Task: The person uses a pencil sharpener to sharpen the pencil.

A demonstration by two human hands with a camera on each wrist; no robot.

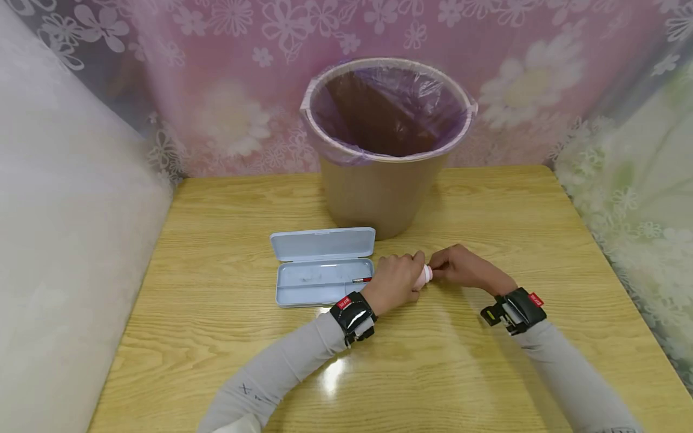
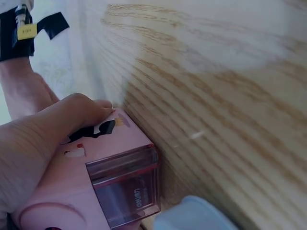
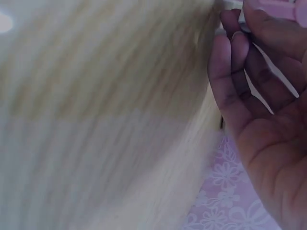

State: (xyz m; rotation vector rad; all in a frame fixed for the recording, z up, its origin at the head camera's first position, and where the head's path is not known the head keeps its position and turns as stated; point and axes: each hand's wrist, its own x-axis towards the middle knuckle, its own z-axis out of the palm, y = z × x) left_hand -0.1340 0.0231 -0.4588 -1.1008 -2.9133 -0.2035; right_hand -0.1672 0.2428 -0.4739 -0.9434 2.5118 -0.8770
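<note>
My left hand (image 1: 396, 281) grips a pink desktop pencil sharpener (image 2: 62, 191) on the table. Its see-through shavings drawer (image 2: 125, 188) shows in the left wrist view. A red pencil (image 1: 361, 279) points out to the left from beneath that hand, its eraser end over the pencil case. On the sharpener's far side, the fingers and thumb of my right hand (image 1: 465, 267) pinch the small crank handle (image 3: 243, 22), mostly hidden by the fingertips. Just left of my left hand lies the light blue pencil case (image 1: 308, 293), its lid raised.
A tan bin (image 1: 379, 192) lined with a purple bag stands at the back of the wooden table (image 1: 227, 216), behind the pencil case. Flowered curtains (image 1: 227, 120) hang behind the table and along its sides.
</note>
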